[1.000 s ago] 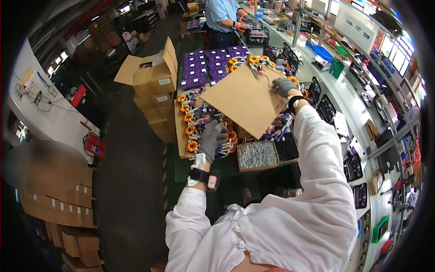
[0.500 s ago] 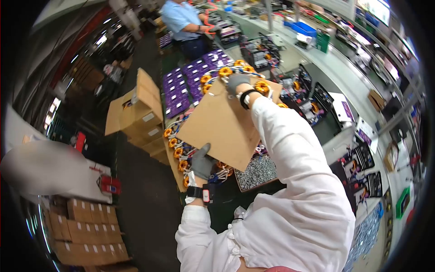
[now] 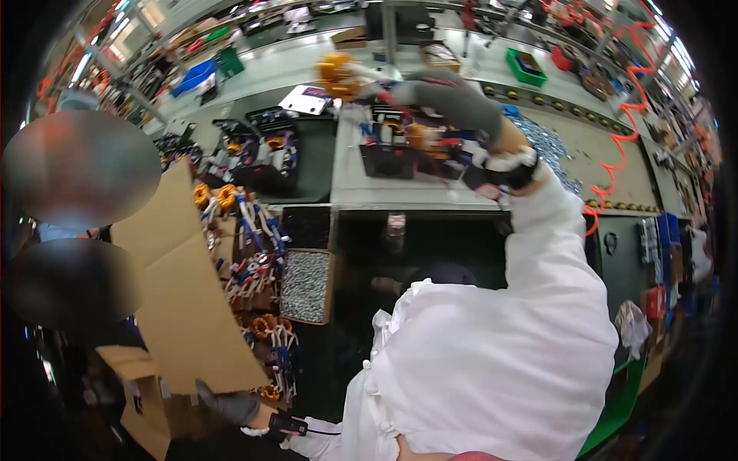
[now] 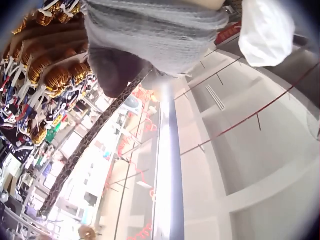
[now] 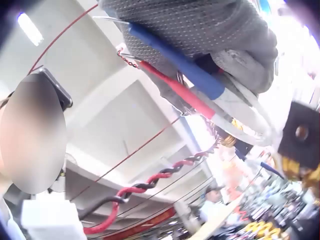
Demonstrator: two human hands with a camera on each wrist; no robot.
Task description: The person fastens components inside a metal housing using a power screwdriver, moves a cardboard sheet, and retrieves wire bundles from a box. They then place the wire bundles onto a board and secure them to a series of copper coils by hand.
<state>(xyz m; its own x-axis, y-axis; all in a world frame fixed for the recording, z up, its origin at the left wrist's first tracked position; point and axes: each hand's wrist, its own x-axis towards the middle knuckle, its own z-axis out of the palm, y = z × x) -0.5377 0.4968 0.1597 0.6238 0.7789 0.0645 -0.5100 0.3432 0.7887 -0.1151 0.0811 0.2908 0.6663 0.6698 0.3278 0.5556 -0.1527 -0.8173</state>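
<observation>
At the lower left of the head view, my gloved left hand (image 3: pixel 231 403) grips the bottom edge of a brown cardboard sheet (image 3: pixel 184 292), which stands tilted up. The left wrist view has the sheet's corrugated edge (image 4: pixel 90 140) running from under the grey glove (image 4: pixel 150 37). My gloved right hand (image 3: pixel 453 104) is raised over the bench, holding a wired coil (image 3: pixel 336 75) whose orange ring sticks out to the left. In the right wrist view the glove (image 5: pixel 200 35) is curled round its leads, with blue (image 5: pixel 175 60) and red (image 5: pixel 177 90) sleeves showing.
More wired coils (image 3: pixel 226 197) lie left of a box of small metal parts (image 3: pixel 305 286). Black housings (image 3: pixel 265 157) with components stand on the bench. An open carton (image 3: pixel 142 419) is at lower left; a red coiled hose (image 3: pixel 615 165) hangs at right.
The view has swung right. My right hand has left the sheet and come up over the bench with a coil. The sheet, in my left hand, has tilted up and away from the coils.
</observation>
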